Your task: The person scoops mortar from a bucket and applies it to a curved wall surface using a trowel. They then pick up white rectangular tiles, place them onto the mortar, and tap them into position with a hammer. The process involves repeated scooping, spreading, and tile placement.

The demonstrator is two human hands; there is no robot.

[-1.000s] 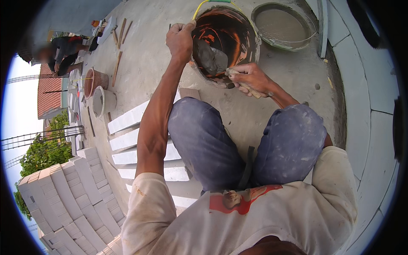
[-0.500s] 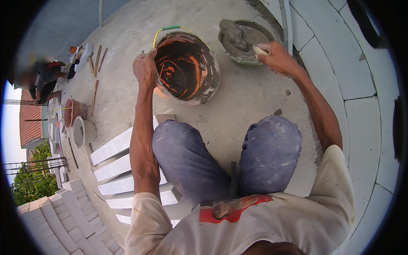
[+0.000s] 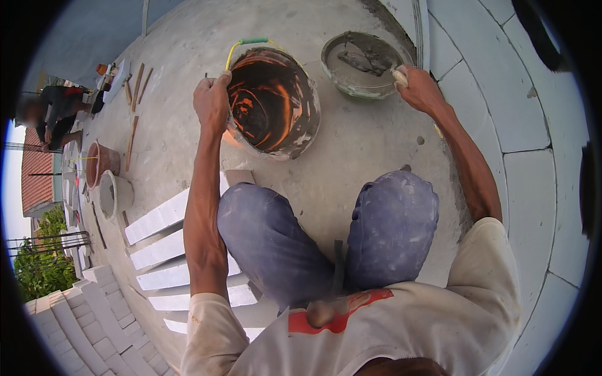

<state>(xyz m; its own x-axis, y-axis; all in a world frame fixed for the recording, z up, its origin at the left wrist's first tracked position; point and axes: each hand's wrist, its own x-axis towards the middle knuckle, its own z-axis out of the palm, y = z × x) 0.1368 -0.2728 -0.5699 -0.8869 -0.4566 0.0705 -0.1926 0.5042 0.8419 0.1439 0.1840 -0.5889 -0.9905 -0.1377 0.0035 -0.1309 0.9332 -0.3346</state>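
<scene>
My left hand (image 3: 211,101) is closed on the left rim of a bucket (image 3: 300,135), whose mouth is tilted toward me. Grey mortar coats its orange inside, and its yellow wire handle with a green grip (image 3: 254,41) rests at the far side. My right hand (image 3: 420,91) is closed round the pale handle (image 3: 400,77) of what looks like a mortar-covered trowel, at the right rim of a shallow round basin (image 3: 362,95). Wet grey mortar (image 3: 365,57) lies in the basin, and the tool's blade cannot be made out against it.
A white block wall (image 3: 530,188) runs along my right. Several white blocks (image 3: 160,216) lie on the concrete floor by my left knee, with stacked blocks (image 3: 94,319) behind. Two more buckets (image 3: 116,194), wooden sticks (image 3: 132,143) and another person (image 3: 59,113) are at far left.
My right hand has moved right with the handle, toward the basin's edge. The raised mortar lump now lies lower in the basin. My left hand keeps its hold on the bucket.
</scene>
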